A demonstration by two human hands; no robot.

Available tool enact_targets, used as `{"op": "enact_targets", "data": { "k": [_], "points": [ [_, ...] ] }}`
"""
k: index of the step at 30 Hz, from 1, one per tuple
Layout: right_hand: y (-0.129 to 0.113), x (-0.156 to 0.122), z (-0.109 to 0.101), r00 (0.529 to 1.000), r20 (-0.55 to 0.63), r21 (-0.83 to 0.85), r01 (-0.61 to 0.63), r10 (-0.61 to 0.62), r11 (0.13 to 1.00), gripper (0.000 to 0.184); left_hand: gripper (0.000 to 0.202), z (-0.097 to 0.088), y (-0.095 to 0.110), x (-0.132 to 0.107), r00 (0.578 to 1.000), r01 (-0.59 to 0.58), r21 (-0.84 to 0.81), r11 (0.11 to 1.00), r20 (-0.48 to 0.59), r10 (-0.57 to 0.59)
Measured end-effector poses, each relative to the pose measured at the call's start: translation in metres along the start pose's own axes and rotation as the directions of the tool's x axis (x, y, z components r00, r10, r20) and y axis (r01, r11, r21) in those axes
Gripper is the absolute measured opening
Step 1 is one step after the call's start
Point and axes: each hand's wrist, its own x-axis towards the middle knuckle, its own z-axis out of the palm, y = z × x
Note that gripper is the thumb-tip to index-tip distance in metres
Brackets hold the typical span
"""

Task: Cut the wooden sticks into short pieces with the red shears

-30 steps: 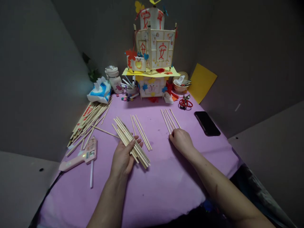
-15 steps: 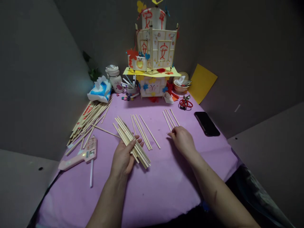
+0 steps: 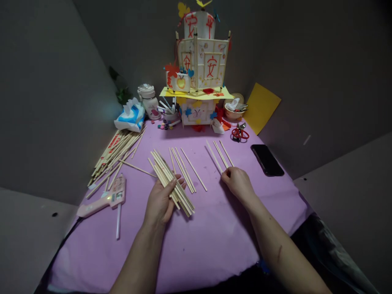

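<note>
A bundle of thin wooden sticks (image 3: pixel 170 179) lies across the palm of my left hand (image 3: pixel 161 201), the thumb pressed over it. My right hand (image 3: pixel 238 183) pinches the near end of one wooden stick (image 3: pixel 213 156), which looks blurred. Two more sticks (image 3: pixel 225 154) lie just right of that one, their near ends hidden by my right hand. Between the hands, several loose sticks (image 3: pixel 183 169) rest side by side on the purple cloth (image 3: pixel 214 245).
At left are a pile of sticks (image 3: pixel 119 149) and a pink glue gun (image 3: pixel 114 196). A decorated paper-and-stick lantern (image 3: pixel 199 73) stands at the back. Red-handled scissors (image 3: pixel 240 134) and a black phone (image 3: pixel 267 160) lie at right. A tissue pack (image 3: pixel 131 116) is at back left.
My right hand has closed on the leftmost stick of the right group and shifted its far end leftward, away from the other two. My left hand keeps its bundle, nearly still.
</note>
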Motion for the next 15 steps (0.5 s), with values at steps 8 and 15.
{"op": "enact_targets", "data": {
  "k": [8,15],
  "points": [
    [-0.0023,-0.0034,0.0010,0.991,0.124,0.483,-0.024,-0.041,0.875,0.024,0.026,0.0003,-0.0004,-0.0008,0.999,0.017,-0.023,1.000,-0.028,-0.018],
    [-0.0023,-0.0007,-0.0022,0.902,0.393,0.889,-0.323,-0.178,0.324,0.025,0.026,0.0005,-0.0012,0.0000,1.000,0.015,-0.010,1.000,-0.021,-0.016]
  ]
}}
